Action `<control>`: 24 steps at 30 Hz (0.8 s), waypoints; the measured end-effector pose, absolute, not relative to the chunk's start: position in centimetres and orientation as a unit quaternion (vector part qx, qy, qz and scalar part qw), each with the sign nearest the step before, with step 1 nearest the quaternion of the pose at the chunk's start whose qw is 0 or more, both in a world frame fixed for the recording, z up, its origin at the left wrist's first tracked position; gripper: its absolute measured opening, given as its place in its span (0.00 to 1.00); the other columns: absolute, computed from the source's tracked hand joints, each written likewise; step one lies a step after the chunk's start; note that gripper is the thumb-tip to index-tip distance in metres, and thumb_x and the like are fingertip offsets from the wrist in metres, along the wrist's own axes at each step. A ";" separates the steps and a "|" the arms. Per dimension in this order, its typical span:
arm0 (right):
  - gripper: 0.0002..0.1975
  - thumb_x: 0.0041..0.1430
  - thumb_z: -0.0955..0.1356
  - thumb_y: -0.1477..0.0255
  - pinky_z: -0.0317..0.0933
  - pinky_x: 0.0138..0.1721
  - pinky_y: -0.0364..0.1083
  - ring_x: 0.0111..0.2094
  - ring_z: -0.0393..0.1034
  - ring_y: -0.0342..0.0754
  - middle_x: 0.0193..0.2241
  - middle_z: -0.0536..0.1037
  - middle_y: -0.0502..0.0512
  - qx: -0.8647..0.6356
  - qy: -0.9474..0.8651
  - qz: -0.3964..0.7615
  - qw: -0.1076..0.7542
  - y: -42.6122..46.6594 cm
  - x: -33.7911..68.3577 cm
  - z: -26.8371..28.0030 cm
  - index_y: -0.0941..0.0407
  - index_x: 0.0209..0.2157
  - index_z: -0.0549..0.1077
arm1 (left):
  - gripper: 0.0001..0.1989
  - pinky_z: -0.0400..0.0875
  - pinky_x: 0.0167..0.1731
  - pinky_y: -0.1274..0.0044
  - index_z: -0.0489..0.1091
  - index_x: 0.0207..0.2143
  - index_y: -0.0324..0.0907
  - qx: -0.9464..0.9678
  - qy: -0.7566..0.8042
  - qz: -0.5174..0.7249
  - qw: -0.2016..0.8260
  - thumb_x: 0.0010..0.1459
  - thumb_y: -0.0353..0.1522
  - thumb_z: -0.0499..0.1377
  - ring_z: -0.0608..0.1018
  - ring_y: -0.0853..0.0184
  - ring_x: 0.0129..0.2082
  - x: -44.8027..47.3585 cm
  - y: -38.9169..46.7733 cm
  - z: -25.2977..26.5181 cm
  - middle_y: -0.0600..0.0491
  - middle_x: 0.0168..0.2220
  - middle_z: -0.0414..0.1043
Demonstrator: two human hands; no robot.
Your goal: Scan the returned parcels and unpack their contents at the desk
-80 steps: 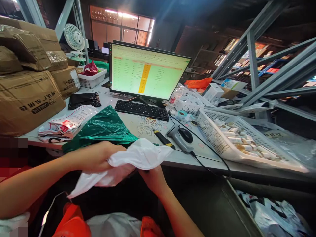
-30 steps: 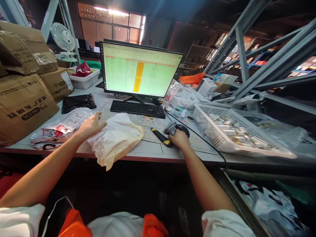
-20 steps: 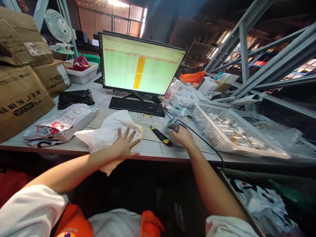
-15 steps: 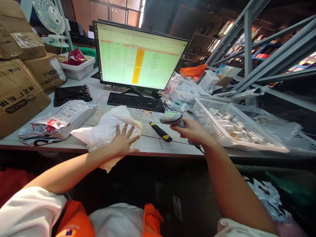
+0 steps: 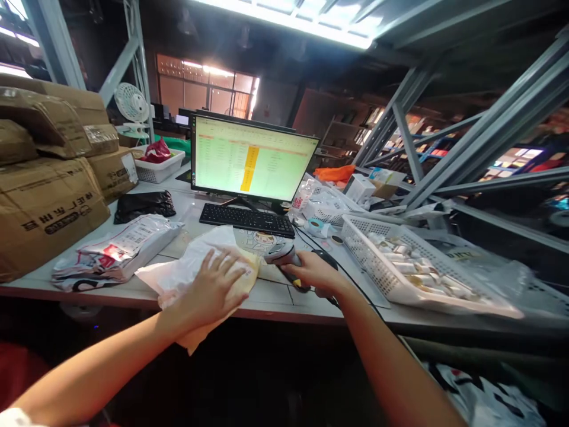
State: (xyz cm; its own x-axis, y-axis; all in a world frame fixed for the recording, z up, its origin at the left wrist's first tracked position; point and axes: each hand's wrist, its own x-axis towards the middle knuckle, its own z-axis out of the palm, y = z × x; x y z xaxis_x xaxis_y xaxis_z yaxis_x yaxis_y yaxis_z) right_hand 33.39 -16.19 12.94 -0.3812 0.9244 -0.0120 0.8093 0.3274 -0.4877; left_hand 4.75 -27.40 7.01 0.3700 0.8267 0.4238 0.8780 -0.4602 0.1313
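My left hand (image 5: 219, 284) lies with fingers spread on a crumpled white plastic bag (image 5: 186, 261) over a yellowish envelope (image 5: 204, 333), whose lower corner hangs past the table edge. My right hand (image 5: 317, 273) is wrapped round the handle of a barcode scanner (image 5: 281, 254). The scanner's head points left, close to the bag's right side. A black and yellow utility knife (image 5: 301, 287) on the table is mostly hidden beneath the scanner and right hand. Behind the hands stand a black keyboard (image 5: 246, 220) and a monitor (image 5: 253, 160) showing a spreadsheet.
To the right, a white perforated basket (image 5: 377, 270) holds several small rolls. Wrapped parcels (image 5: 118, 252) and a black bag (image 5: 144, 206) lie left, beside stacked cardboard boxes (image 5: 48, 213). The scanner's black cable (image 5: 355, 284) runs along the table. Metal rack beams (image 5: 484, 130) slant at right.
My right hand has brought the scanner left, nearer the bag and over the knife. My left hand stays spread on the bag. The camera view has tilted upward.
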 end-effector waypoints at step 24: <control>0.28 0.65 0.66 0.71 0.65 0.55 0.53 0.57 0.72 0.60 0.57 0.75 0.67 -0.644 -0.762 0.061 0.014 -1.0 27.0 6.3 0.56 0.66 0.66 | 0.24 0.61 0.58 0.55 0.73 0.50 0.42 -0.651 -0.720 -0.234 -0.056 0.68 0.48 0.48 0.68 0.48 0.63 -8.1 -22.6 -0.7 0.43 0.62 0.71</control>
